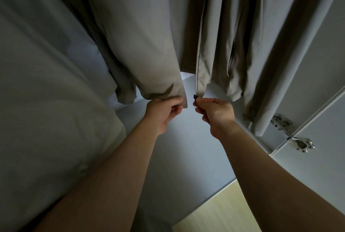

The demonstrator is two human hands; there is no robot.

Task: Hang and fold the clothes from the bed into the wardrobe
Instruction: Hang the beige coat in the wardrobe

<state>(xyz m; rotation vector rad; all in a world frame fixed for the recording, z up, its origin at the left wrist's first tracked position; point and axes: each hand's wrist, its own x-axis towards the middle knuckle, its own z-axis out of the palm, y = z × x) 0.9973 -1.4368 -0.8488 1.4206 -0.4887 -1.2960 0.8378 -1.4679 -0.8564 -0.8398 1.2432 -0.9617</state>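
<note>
Jacket (149, 45) hem gripped by left hand (162, 113); right hand (216, 112) pinches zipper pull (195, 97)

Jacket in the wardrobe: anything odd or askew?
Only that the jacket front hangs unzipped, its two edges apart. Left hand grips one hem, right hand pinches the other at its zip.

Your way in is low: under the jacket (149, 35) hems there's open room above the white wardrobe floor (186, 147). Between its two front panels you get only a narrow slit, your left hand (162, 112) and right hand (214, 112) at its mouth. Pale hanging fabric (46, 82) crowds your left. On your right, a sleeve (289, 63) hangs just beside the metal hinges (281, 121).
</note>
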